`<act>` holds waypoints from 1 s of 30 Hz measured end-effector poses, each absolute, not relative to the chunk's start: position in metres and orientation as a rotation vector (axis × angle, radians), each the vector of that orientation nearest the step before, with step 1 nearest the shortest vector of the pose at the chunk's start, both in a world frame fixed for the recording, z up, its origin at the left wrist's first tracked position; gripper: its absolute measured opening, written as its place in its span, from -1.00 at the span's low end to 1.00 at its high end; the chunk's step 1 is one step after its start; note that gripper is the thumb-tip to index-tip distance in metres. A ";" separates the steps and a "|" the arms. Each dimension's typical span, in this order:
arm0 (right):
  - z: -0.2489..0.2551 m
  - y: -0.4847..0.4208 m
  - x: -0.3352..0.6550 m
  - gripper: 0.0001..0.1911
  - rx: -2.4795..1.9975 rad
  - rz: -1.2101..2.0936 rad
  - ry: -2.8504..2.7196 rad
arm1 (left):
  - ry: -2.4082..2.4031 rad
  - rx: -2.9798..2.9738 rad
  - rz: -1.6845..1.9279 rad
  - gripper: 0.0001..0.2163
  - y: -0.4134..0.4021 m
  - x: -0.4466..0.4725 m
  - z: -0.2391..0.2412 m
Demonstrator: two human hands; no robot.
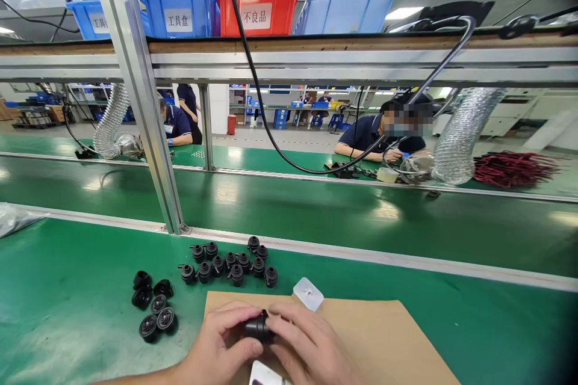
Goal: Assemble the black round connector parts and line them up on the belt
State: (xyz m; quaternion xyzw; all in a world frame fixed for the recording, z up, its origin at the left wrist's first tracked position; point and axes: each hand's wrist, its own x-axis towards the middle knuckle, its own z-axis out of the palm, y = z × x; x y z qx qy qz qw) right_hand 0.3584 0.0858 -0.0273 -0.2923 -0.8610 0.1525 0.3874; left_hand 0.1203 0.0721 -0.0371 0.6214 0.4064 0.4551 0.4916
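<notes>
Both my hands meet over a brown cardboard sheet [388, 343] at the bottom of the view. My left hand [221, 346] and my right hand [307, 346] are closed together on one small black plastic part [258, 328], fingers pinching it from either side. Beyond my hands, several similar black parts [230, 261] stand in a cluster on the green bench. A second group of several round black caps [152, 307] lies to the left. A small white tray [308, 293] rests at the cardboard's far edge, and another white piece [264, 375] shows under my wrists.
An aluminium post [144, 108] rises from the bench rail. A green conveyor belt [361, 216] runs across behind it. Blue and red bins [257, 9] sit on the overhead shelf. Across the line a person [383, 135] works beside a silver duct hose [460, 138] and red wires [510, 168].
</notes>
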 end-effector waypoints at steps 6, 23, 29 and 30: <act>-0.022 0.081 0.359 -0.81 -0.898 0.503 -2.182 | 1.015 1.564 1.092 -0.63 0.071 0.121 -0.035; -0.040 0.082 0.353 -0.58 -1.013 1.152 -1.970 | 1.077 1.713 1.200 -0.83 0.071 0.119 -0.035; -0.065 0.085 0.357 -0.36 -1.166 1.080 -1.936 | 1.146 1.297 1.152 -0.83 0.078 0.129 -0.041; -0.068 0.087 0.355 -0.40 -1.204 1.073 -1.936 | 1.142 1.234 1.172 -0.78 0.078 0.132 -0.045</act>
